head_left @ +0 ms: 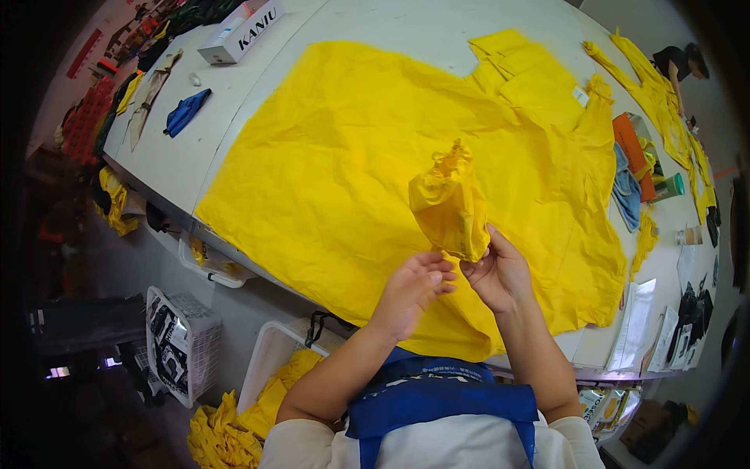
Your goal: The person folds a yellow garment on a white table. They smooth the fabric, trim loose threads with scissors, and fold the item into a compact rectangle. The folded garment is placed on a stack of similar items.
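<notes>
The lower edge of a gathered yellow fabric pouch [449, 203] is pinched between the thumb and fingers of the right hand [500, 270]; its puckered end is held up and away from the grip. The left hand [414, 291] is held just left of the grip, its fingers loosely curled and parted; whether the pouch is touched by them cannot be told. Beneath and all around the grip, a pale worktable [234, 94] is largely covered by one wide, creased yellow fabric sheet [351, 141].

Far to the left of the grip, one blue folded cloth [187, 113] and one white carton [242, 31] are set on the table. To the right, one orange box [631, 156] and one green-lidded container [670, 187] are seen, and farther off one co-worker [683, 66] is partly visible.

Below and left of the grip, one white basket [199, 344] is filled with black-and-white packages, and yellow fabric is heaped in and beside one white bin [266, 344].

Bold black lettering is carried by the carton, white print by the blue apron [437, 399], and one small white label [580, 96] is seen on the yellow fabric beyond and right of the grip.
</notes>
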A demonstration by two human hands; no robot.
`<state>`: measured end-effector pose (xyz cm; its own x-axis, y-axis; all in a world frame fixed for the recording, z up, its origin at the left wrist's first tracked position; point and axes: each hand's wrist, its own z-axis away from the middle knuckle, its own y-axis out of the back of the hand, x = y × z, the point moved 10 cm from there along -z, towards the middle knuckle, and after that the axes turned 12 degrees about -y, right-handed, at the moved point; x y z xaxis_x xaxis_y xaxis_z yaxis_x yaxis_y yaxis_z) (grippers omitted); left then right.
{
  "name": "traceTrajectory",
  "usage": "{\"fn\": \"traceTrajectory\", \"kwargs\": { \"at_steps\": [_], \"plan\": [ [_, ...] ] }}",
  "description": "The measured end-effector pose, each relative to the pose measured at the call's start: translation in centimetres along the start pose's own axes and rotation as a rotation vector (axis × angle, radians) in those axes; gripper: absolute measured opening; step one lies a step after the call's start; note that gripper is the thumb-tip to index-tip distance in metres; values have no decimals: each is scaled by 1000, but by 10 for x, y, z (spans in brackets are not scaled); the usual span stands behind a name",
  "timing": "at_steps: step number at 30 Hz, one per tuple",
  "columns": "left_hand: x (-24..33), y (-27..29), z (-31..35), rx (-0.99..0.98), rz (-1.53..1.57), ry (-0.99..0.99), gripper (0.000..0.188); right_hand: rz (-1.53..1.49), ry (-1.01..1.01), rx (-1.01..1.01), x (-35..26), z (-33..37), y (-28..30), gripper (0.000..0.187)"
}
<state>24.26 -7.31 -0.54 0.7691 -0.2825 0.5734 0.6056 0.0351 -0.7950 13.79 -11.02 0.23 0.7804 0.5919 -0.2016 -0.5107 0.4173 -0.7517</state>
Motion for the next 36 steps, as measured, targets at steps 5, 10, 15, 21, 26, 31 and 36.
{"fn": "traceTrajectory", "kwargs": {
  "at_steps": [5, 10, 15, 21, 26, 31, 36],
  "plan": [
    [-27, -42, -10, -9, 390, 171, 31, -174, -41, -161, -15, 29, 7, 17],
    [-40, -71, -17, -9, 315, 130, 26, -233, -34, -205, -26, 52, 37, 19],
    [-47, -95, -11, -84, 157, 96, 23, -63, 95, -10, -45, 81, 62, 18],
    [-54, -111, -5, -89, -32, 0, 18, 646, 1070, 378, -106, 170, 56, 18],
    [-62, -125, 2, -173, -154, -49, 10, 1451, 1311, 313, -90, 204, -25, 23],
    [-66, -131, 7, -214, -280, -65, 12, 1475, 1356, 339, -93, 207, -19, 16],
    [-78, -133, 9, -189, -173, -7, 17, 1107, 982, 256, -104, 188, 16, 6]
  ]
}}
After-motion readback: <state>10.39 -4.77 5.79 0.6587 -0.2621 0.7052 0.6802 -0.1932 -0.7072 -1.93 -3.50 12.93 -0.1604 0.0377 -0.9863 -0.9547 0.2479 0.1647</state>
